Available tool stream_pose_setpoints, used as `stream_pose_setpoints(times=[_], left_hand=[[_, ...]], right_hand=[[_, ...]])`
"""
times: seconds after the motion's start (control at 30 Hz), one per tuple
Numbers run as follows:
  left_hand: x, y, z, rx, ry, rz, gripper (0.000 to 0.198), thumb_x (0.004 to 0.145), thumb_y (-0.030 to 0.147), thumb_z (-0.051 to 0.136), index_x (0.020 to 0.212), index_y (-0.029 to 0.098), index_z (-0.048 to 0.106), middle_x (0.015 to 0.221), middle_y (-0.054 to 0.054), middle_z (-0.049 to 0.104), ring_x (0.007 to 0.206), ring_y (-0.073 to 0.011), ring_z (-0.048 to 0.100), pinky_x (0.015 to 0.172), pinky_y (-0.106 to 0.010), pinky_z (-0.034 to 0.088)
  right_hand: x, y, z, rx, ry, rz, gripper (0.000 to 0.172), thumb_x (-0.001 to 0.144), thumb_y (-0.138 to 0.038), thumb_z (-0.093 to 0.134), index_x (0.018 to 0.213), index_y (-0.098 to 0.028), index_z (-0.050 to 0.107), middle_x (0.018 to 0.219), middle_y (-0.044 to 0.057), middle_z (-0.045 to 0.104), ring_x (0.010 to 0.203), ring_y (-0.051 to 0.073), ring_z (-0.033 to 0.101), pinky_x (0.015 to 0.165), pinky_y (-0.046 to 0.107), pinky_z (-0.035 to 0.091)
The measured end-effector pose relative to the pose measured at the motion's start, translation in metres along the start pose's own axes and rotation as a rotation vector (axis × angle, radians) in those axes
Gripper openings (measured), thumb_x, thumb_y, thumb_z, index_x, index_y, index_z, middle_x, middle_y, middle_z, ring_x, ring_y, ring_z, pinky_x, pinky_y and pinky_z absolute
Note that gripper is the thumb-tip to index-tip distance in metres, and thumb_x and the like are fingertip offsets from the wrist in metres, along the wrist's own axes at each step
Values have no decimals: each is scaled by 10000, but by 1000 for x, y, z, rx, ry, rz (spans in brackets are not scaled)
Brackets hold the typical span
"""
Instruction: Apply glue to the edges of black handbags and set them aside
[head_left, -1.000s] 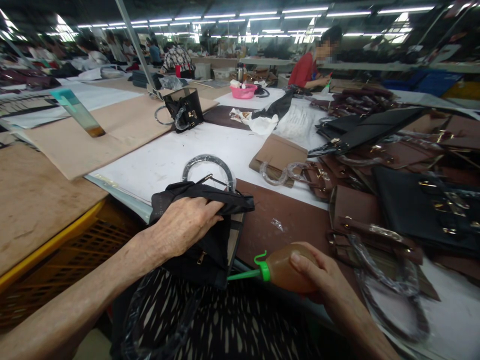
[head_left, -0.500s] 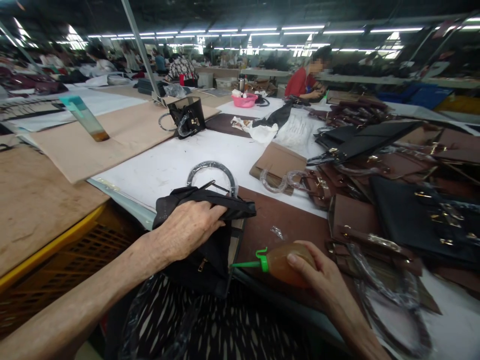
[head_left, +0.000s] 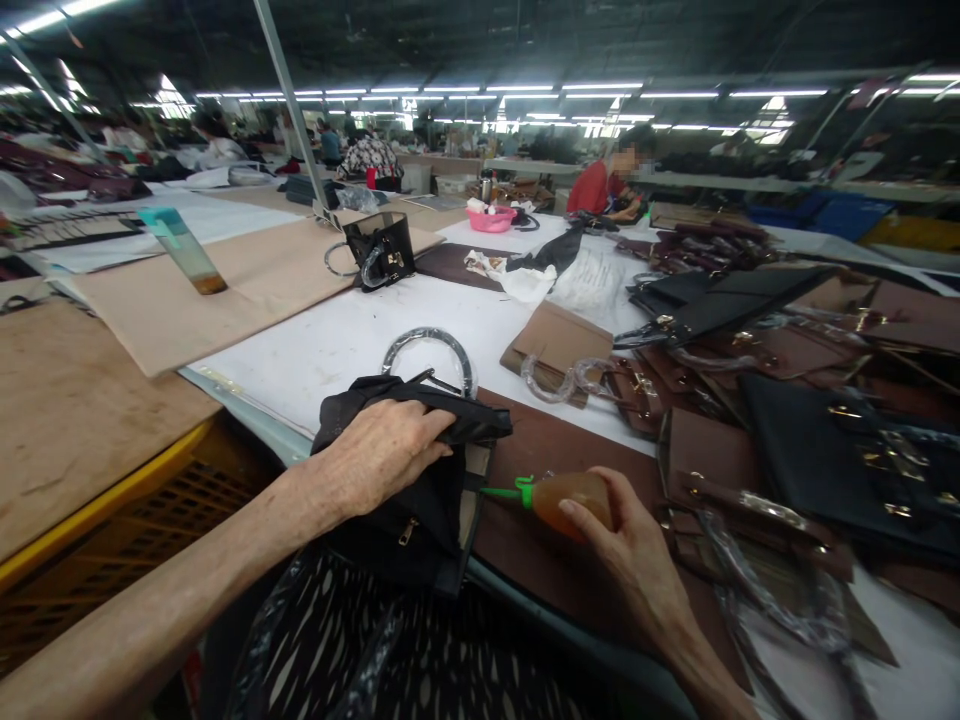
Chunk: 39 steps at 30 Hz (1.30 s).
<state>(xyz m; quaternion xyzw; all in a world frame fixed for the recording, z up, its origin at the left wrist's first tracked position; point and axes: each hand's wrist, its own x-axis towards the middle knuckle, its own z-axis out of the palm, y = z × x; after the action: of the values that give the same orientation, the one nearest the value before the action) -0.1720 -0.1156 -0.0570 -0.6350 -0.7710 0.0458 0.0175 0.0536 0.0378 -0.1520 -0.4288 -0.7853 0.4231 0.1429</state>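
My left hand (head_left: 390,445) is closed on the upper edge of a black handbag (head_left: 420,535), fingers folded over its fabric. The bag lies at the table's front edge, its side gaping toward the right, with a small gold zip pull on the lining. A plastic-wrapped round handle (head_left: 427,345) stands up behind it. My right hand (head_left: 626,525) is wrapped round a squeeze bottle (head_left: 566,500) of amber liquid. The bottle lies level, its green nozzle pointing left, with the tip close to the bag's open side. Whether the tip touches the bag I cannot tell.
Brown and black handbags (head_left: 825,430) pile up on the right. A small black bag (head_left: 380,250), a pink basin (head_left: 491,218) and a tall bottle (head_left: 187,258) stand farther back. A yellow crate (head_left: 150,510) is at lower left. A person in red (head_left: 592,188) works across the table.
My right hand has drawn the squeeze bottle slightly up, its nozzle tip now higher along the bag's open side. My left hand keeps its hold; the camera view has shifted a little.
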Motion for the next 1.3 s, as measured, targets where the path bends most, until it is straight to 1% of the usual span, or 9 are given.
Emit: stream_pose_setpoints(times=[0.13, 0.3, 0.47, 0.57, 0.7, 0.87, 1.0, 1.1, 1.3], left_hand=[[3, -7, 1, -19, 41, 16, 165, 881, 301, 472, 927, 169, 560, 723, -48, 601, 656, -200, 596, 561, -275, 420], [7, -12, -2, -49, 55, 19, 168, 864, 308, 507, 930, 167, 568, 746, -49, 612, 683, -197, 599, 585, -270, 421], [12, -20, -2, -94, 75, 12, 178, 856, 321, 518, 947, 179, 576, 764, -46, 623, 712, -205, 608, 599, -269, 418], [15, -24, -3, -156, 93, 22, 183, 848, 310, 529, 973, 189, 584, 785, -46, 629, 746, -203, 614, 625, -266, 423], [18, -30, -3, -209, 114, 14, 177, 818, 285, 563, 961, 185, 595, 794, -47, 641, 775, -205, 619, 641, -262, 425], [23, -32, -3, -252, 100, -3, 188, 773, 258, 595, 942, 177, 597, 792, -40, 648, 760, -199, 619, 619, -250, 423], [26, -27, -14, -239, 12, -33, 147, 765, 242, 570, 887, 165, 600, 821, -55, 644, 777, -213, 611, 640, -271, 438], [28, -23, -26, -198, -70, -66, 150, 753, 189, 544, 888, 146, 592, 883, -84, 635, 835, -231, 599, 700, -300, 448], [44, -32, -41, -166, -136, -7, 179, 725, 133, 508, 884, 156, 585, 879, -77, 633, 834, -228, 600, 692, -286, 453]], right_hand=[[3, -1, 6, -44, 39, -56, 555, 743, -558, 572, 1155, -212, 438, 881, 38, 578, 769, 254, 559, 704, 363, 430], [6, 4, 11, -82, 104, -184, 587, 731, -548, 585, 1180, -204, 429, 1071, 83, 558, 913, 278, 558, 798, 388, 439], [5, 7, 8, -116, 212, -359, 530, 758, -517, 594, 1154, -206, 428, 1118, 87, 532, 969, 263, 541, 843, 365, 433], [4, 1, -2, 27, 297, -296, 532, 736, -508, 629, 1140, -222, 435, 1083, 64, 537, 935, 257, 547, 813, 352, 446], [11, -18, -29, 541, 328, -44, 503, 741, -510, 630, 1129, -242, 456, 1014, 33, 541, 829, 224, 558, 680, 303, 486], [30, -69, -96, 1215, 265, 159, 367, 802, -482, 595, 1060, -222, 585, 1003, 88, 577, 648, 112, 541, 409, 140, 381], [42, -100, -148, 1300, 298, 27, 483, 889, -533, 378, 1003, -136, 629, 939, 166, 569, 562, 80, 507, 380, 121, 370], [41, -93, -160, 1323, 287, -12, 510, 929, -494, 270, 1040, -120, 599, 906, 151, 546, 566, 101, 510, 373, 131, 431], [21, -31, -137, 1390, 225, 128, 363, 949, -311, 303, 1153, -97, 514, 980, 204, 530, 588, 139, 538, 348, 166, 441]])
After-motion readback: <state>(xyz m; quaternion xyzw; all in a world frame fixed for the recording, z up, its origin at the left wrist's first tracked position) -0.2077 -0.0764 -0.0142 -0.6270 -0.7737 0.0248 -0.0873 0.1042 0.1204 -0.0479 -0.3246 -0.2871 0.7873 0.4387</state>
